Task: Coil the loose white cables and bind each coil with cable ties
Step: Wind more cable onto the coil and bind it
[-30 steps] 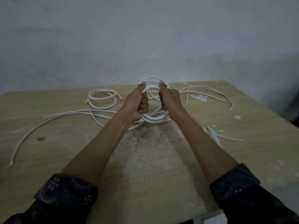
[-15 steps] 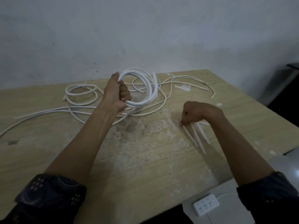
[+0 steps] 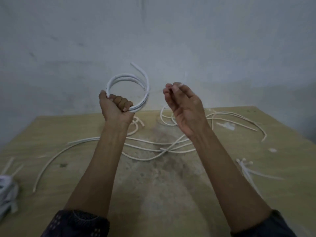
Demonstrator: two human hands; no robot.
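Up above the pale wooden table (image 3: 153,194), the left hand (image 3: 116,108) is gripping a round coil of white cable (image 3: 126,77), fingers and thumb curling tightly round its lower left part, while 1 free end is sticking up past the top, against the grey wall (image 3: 68,48). Just beside it, the right hand (image 3: 184,108) is hanging in the air, palm turned inward, its fingertips (image 3: 168,88) bunching together; blur is hiding whether they are pinching anything. Loose white cables (image 3: 164,149) are lying tangled across the table under both forearms. A small bunch of white plastic cable ties (image 3: 243,168) is resting near the right edge, well apart from the coil.
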